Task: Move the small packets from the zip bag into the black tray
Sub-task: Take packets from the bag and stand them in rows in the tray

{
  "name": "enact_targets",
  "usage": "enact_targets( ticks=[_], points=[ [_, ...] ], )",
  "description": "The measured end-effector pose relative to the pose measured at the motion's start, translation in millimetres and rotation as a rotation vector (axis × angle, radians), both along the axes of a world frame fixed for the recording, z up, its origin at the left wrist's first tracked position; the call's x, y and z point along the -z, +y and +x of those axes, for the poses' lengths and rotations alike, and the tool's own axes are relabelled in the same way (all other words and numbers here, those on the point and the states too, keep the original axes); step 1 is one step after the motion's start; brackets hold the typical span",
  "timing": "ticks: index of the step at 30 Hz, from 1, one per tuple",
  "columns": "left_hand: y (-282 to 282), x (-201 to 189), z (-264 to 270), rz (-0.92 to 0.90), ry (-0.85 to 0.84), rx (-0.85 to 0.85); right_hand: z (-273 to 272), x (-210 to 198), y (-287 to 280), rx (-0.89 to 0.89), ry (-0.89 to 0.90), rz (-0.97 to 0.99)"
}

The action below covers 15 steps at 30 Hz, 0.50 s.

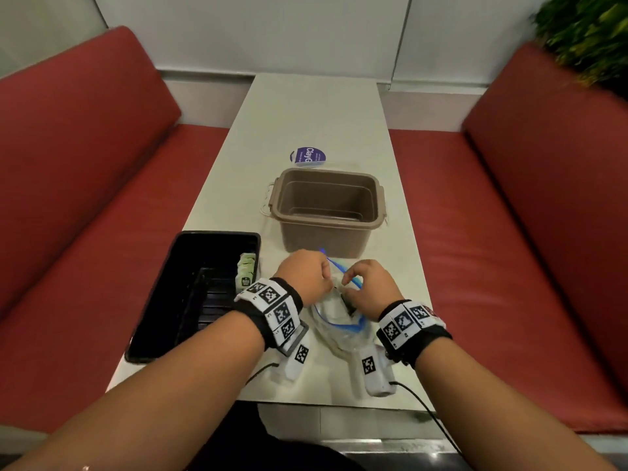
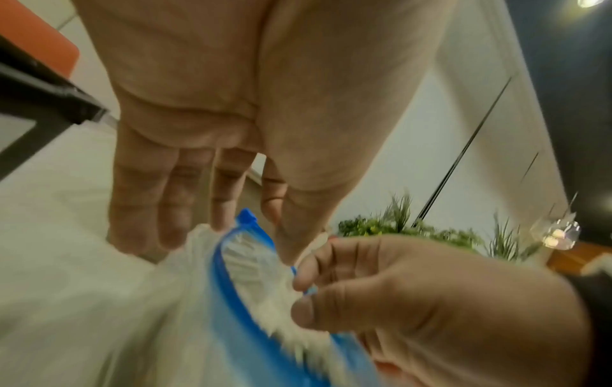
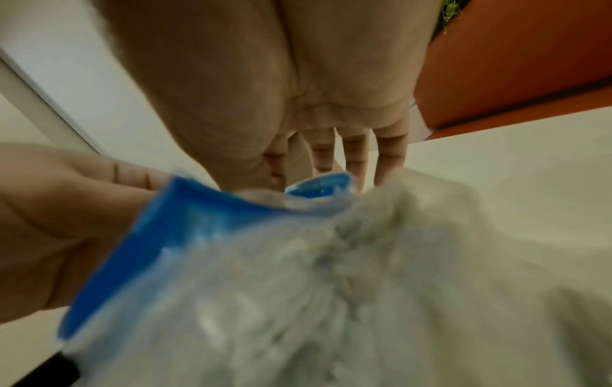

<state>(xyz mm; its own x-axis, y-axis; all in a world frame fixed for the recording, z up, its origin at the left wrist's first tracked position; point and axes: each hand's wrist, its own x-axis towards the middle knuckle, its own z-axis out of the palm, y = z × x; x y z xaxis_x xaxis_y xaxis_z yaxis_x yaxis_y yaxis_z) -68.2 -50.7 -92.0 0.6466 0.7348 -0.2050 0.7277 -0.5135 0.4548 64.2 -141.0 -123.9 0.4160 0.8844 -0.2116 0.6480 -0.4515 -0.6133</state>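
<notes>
The zip bag (image 1: 334, 321) lies on the white table (image 1: 316, 120) just right of the black tray (image 1: 163, 321) and in front of the brown tub (image 1: 328, 207). The left hand (image 1: 304, 280) and right hand (image 1: 365, 288) each pinch the bag's blue zip edge (image 2: 232, 285) at its mouth. Small packets (image 1: 246, 271) stand in the tray's far right corner.

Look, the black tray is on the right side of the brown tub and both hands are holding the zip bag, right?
Not quite. The head view shows the black tray to the left of the brown tub, nearer the person. The rest holds: the left hand and right hand both hold the zip bag at its blue opening.
</notes>
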Motion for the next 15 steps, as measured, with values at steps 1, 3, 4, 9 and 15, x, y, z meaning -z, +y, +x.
enact_targets(
  ticks=[1,3,4,9,15],
  points=[
    [-3.5,7.0,4.7,0.010,0.057,0.001,0.6,2.3,-1.7,-0.020,0.005,-0.027],
    [-3.2,20.3,10.3,0.007,0.160,-0.017,2.8,6.7,-2.0,-0.029,0.027,-0.071],
    [-1.6,24.5,11.3,0.000,0.187,-0.031,4.1,7.4,-1.5,-0.019,0.044,-0.089],
    [4.5,30.6,14.9,-0.139,0.112,-0.082,16.3,13.9,2.2,0.040,0.141,-0.103],
    [7.6,39.5,9.0,-0.334,0.075,-0.197,30.7,26.2,-3.3,0.020,0.195,-0.171]
  ],
)
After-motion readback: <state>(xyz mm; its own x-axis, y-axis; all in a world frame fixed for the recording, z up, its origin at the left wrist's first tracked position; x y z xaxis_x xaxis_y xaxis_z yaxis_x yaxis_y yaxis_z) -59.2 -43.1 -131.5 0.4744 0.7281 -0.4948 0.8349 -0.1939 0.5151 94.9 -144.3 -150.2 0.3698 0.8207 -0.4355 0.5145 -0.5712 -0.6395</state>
